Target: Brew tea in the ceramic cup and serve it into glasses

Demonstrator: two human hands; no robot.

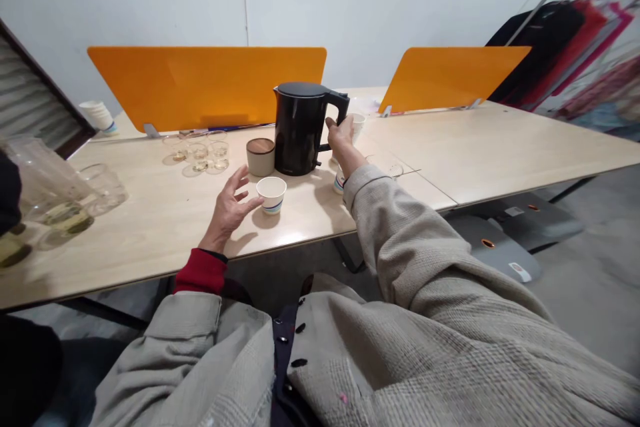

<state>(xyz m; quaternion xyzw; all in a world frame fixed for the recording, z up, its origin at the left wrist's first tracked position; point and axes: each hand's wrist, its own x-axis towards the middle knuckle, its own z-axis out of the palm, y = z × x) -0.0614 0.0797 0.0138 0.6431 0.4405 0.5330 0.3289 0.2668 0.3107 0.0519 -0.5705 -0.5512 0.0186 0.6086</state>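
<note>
My right hand is wrapped around the handle of a black electric kettle. The kettle is upright with its lid closed; whether its base touches the table I cannot tell. My left hand has its fingers spread beside a white paper cup with blue stripes. Its thumb tip is at the cup's left side, and I cannot tell if it touches. Behind that cup stands a beige canister with a brown wooden-looking top. More paper cups are partly hidden behind my right wrist, one near the table edge.
Small clear glasses holding pale liquid stand left of the canister. Clear pitchers and glasses crowd the table's left end. Stacked paper cups lean farther back. Orange partitions line the back of the wooden table. Grey stools sit at the right.
</note>
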